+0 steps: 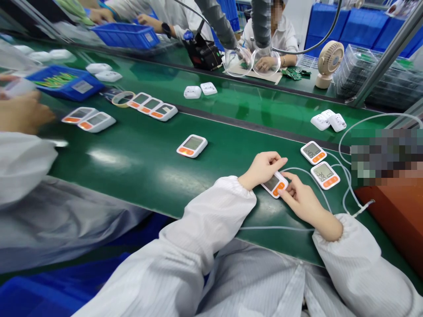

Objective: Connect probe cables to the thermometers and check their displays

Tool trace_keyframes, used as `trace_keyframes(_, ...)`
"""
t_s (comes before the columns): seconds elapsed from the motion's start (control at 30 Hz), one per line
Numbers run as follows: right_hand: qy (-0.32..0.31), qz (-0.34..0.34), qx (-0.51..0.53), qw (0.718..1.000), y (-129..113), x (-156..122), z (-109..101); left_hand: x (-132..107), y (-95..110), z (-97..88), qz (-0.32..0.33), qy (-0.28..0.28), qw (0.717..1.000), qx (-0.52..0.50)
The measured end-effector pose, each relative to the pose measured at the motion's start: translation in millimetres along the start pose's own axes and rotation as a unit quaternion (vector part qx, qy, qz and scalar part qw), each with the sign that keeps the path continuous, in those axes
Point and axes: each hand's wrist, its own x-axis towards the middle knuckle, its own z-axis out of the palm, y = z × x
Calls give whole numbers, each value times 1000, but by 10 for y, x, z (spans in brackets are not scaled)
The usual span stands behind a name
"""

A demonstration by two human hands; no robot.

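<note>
Both my hands grip one small white monitor with an orange button point(275, 184) that lies on the green belt point(139, 163). My left hand point(262, 168) curls over its top left edge. My right hand point(300, 198) pinches its lower right edge, thumb near the orange button. Two more monitors point(313, 152) point(325, 175) with lit digits lie just right of my hands, with thin white tubes point(343, 176) running from them. Another monitor point(192, 145) lies alone to the left on the belt.
Further monitors point(88, 119) point(152, 106) and a tape roll point(122, 98) lie up the belt. White housings point(328, 120) point(200, 90) sit on the far lane. A blue tray point(68, 82) and a co-worker's sleeve point(23, 163) are at left; a small fan point(328, 61) and other workers are across.
</note>
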Motion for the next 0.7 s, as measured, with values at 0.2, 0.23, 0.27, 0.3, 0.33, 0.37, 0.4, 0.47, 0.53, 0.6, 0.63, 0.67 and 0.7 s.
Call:
trace_keyframes(0.2, 9, 4, -75, 997, 41, -3, -26, 151, -176, -45, -21, 168, 985, 1)
trace_keyframes(0.23, -18, -19, -95, 995, 31, -14, -23, 178, -204, -41, -23, 189, 982, 3)
trace_keyframes(0.27, -52, -50, -116, 991, 14, -27, -15, 204, -228, -34, -25, 205, 978, 6)
trace_keyframes(0.3, -88, -84, -138, 983, -9, -43, -4, 230, -248, -26, -25, 218, 976, 10)
trace_keyframes(0.33, -123, -118, -162, 972, -37, -60, 10, 257, -264, -16, -25, 228, 973, 14)
trace_keyframes(0.37, -156, -146, -186, 959, -67, -78, 26, 283, -277, -6, -25, 232, 972, 19)
trace_keyframes(0.4, -182, -167, -208, 946, -98, -94, 44, 310, -287, 5, -25, 234, 972, 24)
trace_keyframes(0.47, -218, -185, -244, 927, -148, -120, 77, 360, -305, 25, -26, 229, 972, 40)
trace_keyframes(0.53, -238, -181, -261, 918, -174, -129, 103, 398, -319, 47, -27, 213, 975, 55)
trace_keyframes(0.6, -243, -171, -264, 918, -174, -121, 118, 412, -328, 71, -26, 191, 979, 60)
trace_keyframes(0.63, -239, -167, -261, 920, -167, -113, 121, 409, -328, 83, -25, 178, 982, 60)
trace_keyframes(0.67, -231, -164, -255, 924, -157, -104, 120, 401, -327, 93, -23, 164, 984, 59)
trace_keyframes(0.7, -220, -160, -247, 930, -146, -95, 116, 389, -324, 100, -21, 150, 987, 59)
